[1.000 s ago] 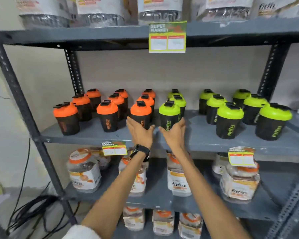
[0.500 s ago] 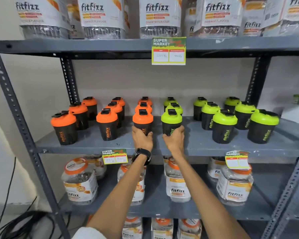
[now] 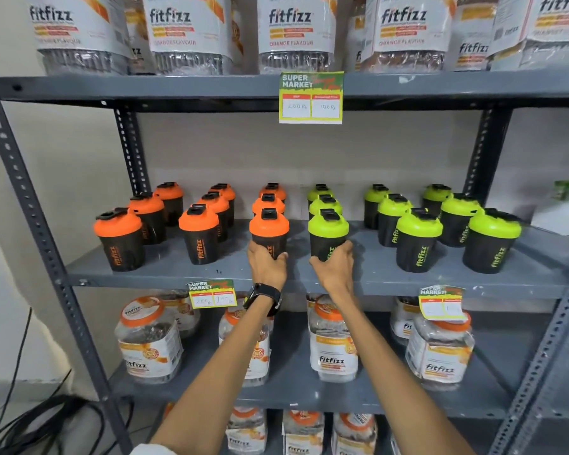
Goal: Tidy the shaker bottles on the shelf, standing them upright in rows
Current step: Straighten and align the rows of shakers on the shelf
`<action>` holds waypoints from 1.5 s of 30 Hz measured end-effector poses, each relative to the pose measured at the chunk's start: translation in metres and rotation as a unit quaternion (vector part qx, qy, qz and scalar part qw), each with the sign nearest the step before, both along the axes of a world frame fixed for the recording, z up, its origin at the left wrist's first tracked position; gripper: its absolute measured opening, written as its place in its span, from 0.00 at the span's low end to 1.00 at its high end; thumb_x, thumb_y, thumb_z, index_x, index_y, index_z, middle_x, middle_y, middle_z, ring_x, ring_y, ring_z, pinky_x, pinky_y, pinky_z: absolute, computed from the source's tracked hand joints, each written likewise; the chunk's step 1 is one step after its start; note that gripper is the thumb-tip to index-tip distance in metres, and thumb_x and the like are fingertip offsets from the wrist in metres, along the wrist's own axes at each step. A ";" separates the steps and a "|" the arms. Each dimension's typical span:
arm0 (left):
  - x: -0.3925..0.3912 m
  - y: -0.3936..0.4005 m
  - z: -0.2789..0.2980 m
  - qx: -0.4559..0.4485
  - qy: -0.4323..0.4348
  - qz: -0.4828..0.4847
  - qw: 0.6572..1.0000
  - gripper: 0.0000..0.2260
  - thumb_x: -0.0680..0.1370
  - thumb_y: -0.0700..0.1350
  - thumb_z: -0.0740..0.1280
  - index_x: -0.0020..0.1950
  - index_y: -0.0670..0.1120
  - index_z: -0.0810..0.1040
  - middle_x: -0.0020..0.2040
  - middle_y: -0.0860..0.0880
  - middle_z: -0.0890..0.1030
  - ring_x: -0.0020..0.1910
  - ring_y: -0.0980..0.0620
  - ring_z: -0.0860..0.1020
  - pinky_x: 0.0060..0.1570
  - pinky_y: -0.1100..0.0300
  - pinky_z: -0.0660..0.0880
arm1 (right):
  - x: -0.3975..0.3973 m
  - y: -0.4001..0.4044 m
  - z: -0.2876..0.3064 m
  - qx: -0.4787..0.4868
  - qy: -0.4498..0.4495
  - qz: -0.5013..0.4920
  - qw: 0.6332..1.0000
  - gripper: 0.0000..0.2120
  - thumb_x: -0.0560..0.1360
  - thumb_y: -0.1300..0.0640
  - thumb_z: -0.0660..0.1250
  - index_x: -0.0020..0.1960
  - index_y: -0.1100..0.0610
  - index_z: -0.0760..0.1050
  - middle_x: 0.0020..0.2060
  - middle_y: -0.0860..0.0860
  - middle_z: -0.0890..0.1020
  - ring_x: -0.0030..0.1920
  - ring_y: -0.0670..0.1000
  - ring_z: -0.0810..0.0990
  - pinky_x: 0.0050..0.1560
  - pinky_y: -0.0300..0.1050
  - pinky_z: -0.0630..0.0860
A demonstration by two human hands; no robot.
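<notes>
Black shaker bottles stand upright in rows on the grey middle shelf (image 3: 165,274): orange-lidded ones on the left, green-lidded ones on the right. My left hand (image 3: 266,267), with a black watch on the wrist, grips the base of the front orange-lidded shaker (image 3: 269,229) in the third row. My right hand (image 3: 335,270) grips the base of the front green-lidded shaker (image 3: 328,230) beside it. Both bottles stand upright on the shelf, a small gap between them. My fingers hide their lower parts.
Large fitfizz jars (image 3: 289,31) line the top shelf; clear jars (image 3: 150,343) with orange lids fill the lower shelves. Price tags (image 3: 310,97) hang from shelf edges. A white and green pack (image 3: 565,208) lies at far right. Black cables (image 3: 40,421) lie on the floor at left.
My hands moved forward from in front of the shelf edge and closed around the bases of the two front middle shakers. The camera view rose and drew closer.
</notes>
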State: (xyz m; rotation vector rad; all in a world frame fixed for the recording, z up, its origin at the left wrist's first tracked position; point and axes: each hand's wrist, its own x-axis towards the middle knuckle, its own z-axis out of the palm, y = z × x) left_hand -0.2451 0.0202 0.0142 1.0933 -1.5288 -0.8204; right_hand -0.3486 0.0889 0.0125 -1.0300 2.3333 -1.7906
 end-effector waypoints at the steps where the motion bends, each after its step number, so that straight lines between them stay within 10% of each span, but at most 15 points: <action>1: 0.000 0.000 0.000 0.001 0.000 0.002 1.000 0.27 0.71 0.37 0.74 0.66 0.34 0.66 0.63 0.34 0.73 0.65 0.36 0.70 0.64 0.48 0.68 | 0.001 0.000 0.000 -0.006 -0.001 -0.003 1.000 0.30 0.68 0.62 0.74 0.64 0.68 0.64 0.61 0.66 0.73 0.64 0.64 0.73 0.58 0.52 0.73; 18: 0.002 -0.001 -0.003 0.007 -0.003 -0.002 1.000 0.29 0.71 0.37 0.74 0.68 0.34 0.65 0.64 0.35 0.72 0.67 0.36 0.69 0.67 0.46 0.68 | 0.000 0.006 -0.004 -0.005 0.001 0.002 1.000 0.34 0.67 0.62 0.74 0.68 0.67 0.62 0.63 0.65 0.71 0.65 0.63 0.72 0.61 0.56 0.75; 25: 0.023 0.013 -0.005 0.020 0.019 -0.028 0.999 0.53 0.69 0.52 0.78 0.77 0.36 0.43 0.78 0.37 0.58 0.77 0.41 0.57 0.75 0.47 0.58 | 0.018 0.035 -0.006 -0.069 -0.013 -0.003 0.998 0.44 0.71 0.60 0.72 0.78 0.63 0.50 0.74 0.62 0.63 0.72 0.60 0.67 0.68 0.49 0.69; 31: 0.091 0.037 -0.038 -0.097 0.122 0.070 0.985 0.26 0.82 0.52 0.60 0.77 0.44 0.60 0.76 0.45 0.65 0.75 0.50 0.63 0.74 0.51 0.61 | 0.066 0.060 -0.030 -0.264 0.095 -0.005 0.960 0.18 0.73 0.67 0.65 0.63 0.59 0.71 0.58 0.53 0.76 0.56 0.53 0.78 0.58 0.40 0.74; 35: 0.138 0.013 -0.040 -0.146 0.104 0.145 0.973 0.23 0.81 0.46 0.62 0.75 0.43 0.62 0.74 0.44 0.68 0.73 0.48 0.65 0.70 0.61 0.60 | 0.113 0.042 -0.030 -0.229 0.102 0.082 0.965 0.16 0.74 0.64 0.64 0.61 0.56 0.72 0.55 0.52 0.79 0.53 0.51 0.81 0.56 0.44 0.77; 45: 0.244 -0.118 -0.026 -0.065 0.044 0.171 0.982 0.41 0.75 0.48 0.70 0.78 0.37 0.49 0.78 0.37 0.56 0.78 0.41 0.56 0.75 0.46 0.58 | 0.212 -0.096 -0.012 -0.060 0.036 0.105 0.992 0.36 0.74 0.58 0.71 0.76 0.66 0.59 0.71 0.62 0.70 0.72 0.60 0.69 0.69 0.48 0.64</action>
